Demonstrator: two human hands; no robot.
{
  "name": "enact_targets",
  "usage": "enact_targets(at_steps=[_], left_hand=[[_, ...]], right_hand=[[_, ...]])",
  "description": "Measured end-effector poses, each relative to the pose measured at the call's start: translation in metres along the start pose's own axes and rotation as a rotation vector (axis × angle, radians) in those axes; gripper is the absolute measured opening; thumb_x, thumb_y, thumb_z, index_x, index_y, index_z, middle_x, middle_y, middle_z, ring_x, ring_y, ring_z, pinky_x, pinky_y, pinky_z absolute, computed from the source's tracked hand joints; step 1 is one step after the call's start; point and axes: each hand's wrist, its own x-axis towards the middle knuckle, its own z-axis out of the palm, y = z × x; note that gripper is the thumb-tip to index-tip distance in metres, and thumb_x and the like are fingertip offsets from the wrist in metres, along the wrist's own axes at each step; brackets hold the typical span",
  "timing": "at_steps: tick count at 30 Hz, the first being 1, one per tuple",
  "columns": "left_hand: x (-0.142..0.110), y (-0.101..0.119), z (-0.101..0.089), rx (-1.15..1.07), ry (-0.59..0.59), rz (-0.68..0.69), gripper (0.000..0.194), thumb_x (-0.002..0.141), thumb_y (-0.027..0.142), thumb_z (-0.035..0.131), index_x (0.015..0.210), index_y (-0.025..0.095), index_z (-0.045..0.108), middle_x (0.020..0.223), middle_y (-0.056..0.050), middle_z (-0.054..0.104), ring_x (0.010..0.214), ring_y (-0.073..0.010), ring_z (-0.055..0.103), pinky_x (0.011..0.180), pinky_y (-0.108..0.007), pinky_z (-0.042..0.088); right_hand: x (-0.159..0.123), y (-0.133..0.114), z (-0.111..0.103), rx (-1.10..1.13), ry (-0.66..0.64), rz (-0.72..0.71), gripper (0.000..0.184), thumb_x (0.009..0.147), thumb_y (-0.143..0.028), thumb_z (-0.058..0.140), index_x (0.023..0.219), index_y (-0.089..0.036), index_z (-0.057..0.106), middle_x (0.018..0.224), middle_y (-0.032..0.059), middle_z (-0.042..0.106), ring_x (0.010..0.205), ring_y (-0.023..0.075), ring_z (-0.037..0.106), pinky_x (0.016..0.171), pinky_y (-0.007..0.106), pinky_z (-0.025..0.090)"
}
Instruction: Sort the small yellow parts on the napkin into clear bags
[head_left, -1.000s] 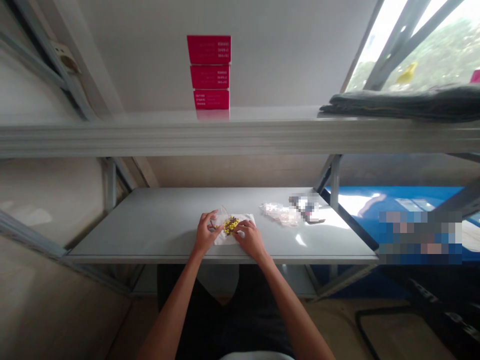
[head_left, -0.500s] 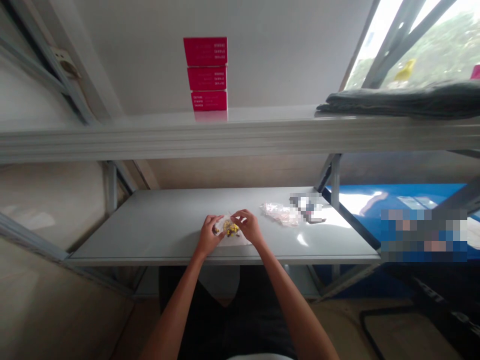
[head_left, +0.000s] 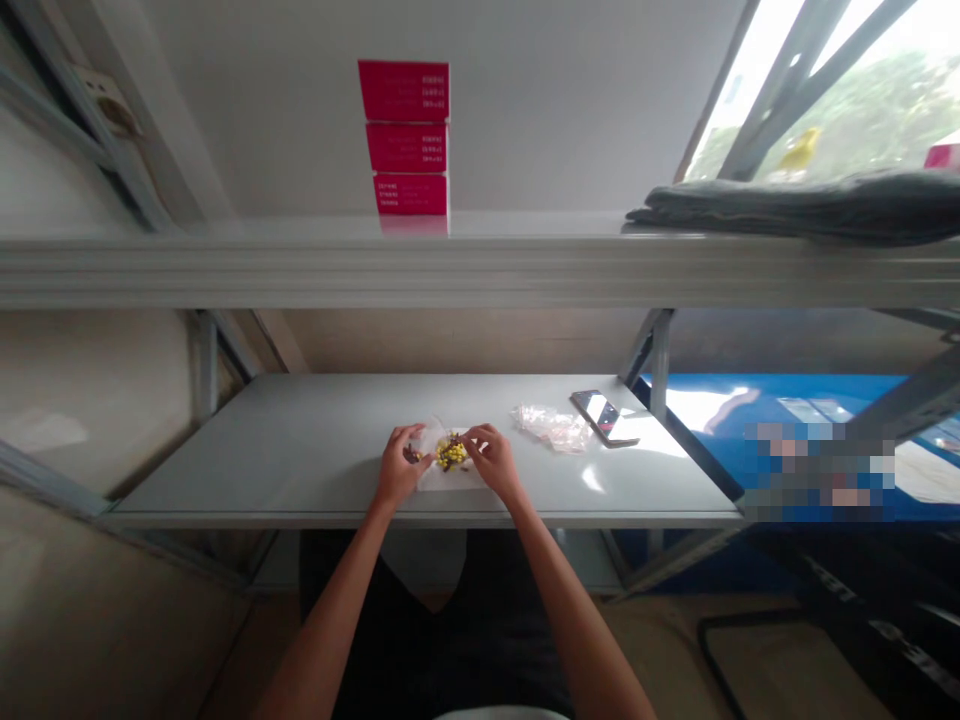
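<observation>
A cluster of small yellow and dark pieces [head_left: 451,453] lies on a white sheet [head_left: 448,481] near the table's front edge. My left hand [head_left: 399,468] is curled at the left of the cluster, thumb and fingers round a clear plastic bag [head_left: 430,436]. A few dark and yellow bits show between that thumb and the fingers. At the cluster's right side, my right hand [head_left: 491,460] has its thumb and fingertips pinched together. Whatever is in that pinch is too small to make out.
Crumpled clear plastic [head_left: 556,428] and a phone [head_left: 604,418] lie on the grey tabletop [head_left: 300,440], right of my hands. Overhead, a shelf [head_left: 480,275] carries stacked magenta boxes [head_left: 406,148] and a folded dark cloth [head_left: 795,205]. A blue surface [head_left: 697,400] adjoins at right.
The view has shifted slightly, so most things sit further left. My right fingertips have come down from above the cluster to its right edge. More clear plastic shows beside my left hand.
</observation>
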Motion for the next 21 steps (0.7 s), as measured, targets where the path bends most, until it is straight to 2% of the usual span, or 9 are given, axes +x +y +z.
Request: enact_targets(at_steps=[5, 11, 16, 21], left_hand=[[-0.001, -0.006, 0.003, -0.121, 0.129, -0.102, 0.046, 0.075, 0.028, 0.077, 0.117, 0.023, 0.059, 0.123, -0.008, 0.062, 0.118, -0.0242, 0.061, 0.086, -0.032, 0.055], [-0.002, -0.001, 0.001, 0.048, 0.061, 0.004, 0.046, 0.076, 0.024, 0.075, 0.120, 0.023, 0.059, 0.125, -0.009, 0.060, 0.119, -0.0253, 0.058, 0.087, -0.035, 0.055], [-0.002, 0.003, 0.000, 0.112, 0.018, 0.074, 0.048, 0.075, 0.021, 0.076, 0.120, 0.025, 0.062, 0.122, -0.008, 0.059, 0.116, -0.0257, 0.056, 0.086, -0.035, 0.055], [-0.002, 0.009, 0.000, 0.165, -0.082, 0.156, 0.049, 0.076, 0.022, 0.078, 0.122, 0.025, 0.064, 0.121, -0.009, 0.059, 0.117, -0.0276, 0.054, 0.093, -0.039, 0.053]], right_hand=[[-0.012, -0.001, 0.001, -0.257, -0.110, -0.156, 0.006, 0.086, -0.020, 0.073, 0.084, -0.023, 0.078, 0.095, 0.0074, 0.072, 0.096, 0.0239, 0.061, 0.093, 0.038, 0.049], [-0.017, 0.000, 0.011, -0.342, -0.162, -0.141, 0.006, 0.081, -0.018, 0.081, 0.081, -0.024, 0.079, 0.101, 0.0081, 0.072, 0.102, 0.0273, 0.060, 0.093, 0.041, 0.049], [-0.011, -0.002, 0.006, -0.158, -0.089, -0.109, 0.005, 0.087, -0.021, 0.074, 0.085, -0.023, 0.078, 0.096, 0.0071, 0.072, 0.097, 0.0238, 0.063, 0.093, 0.039, 0.050], [0.007, -0.014, -0.004, 0.147, 0.026, 0.023, 0.020, 0.091, -0.038, 0.068, 0.089, -0.020, 0.077, 0.096, 0.0067, 0.069, 0.075, 0.0153, 0.061, 0.067, 0.027, 0.051]])
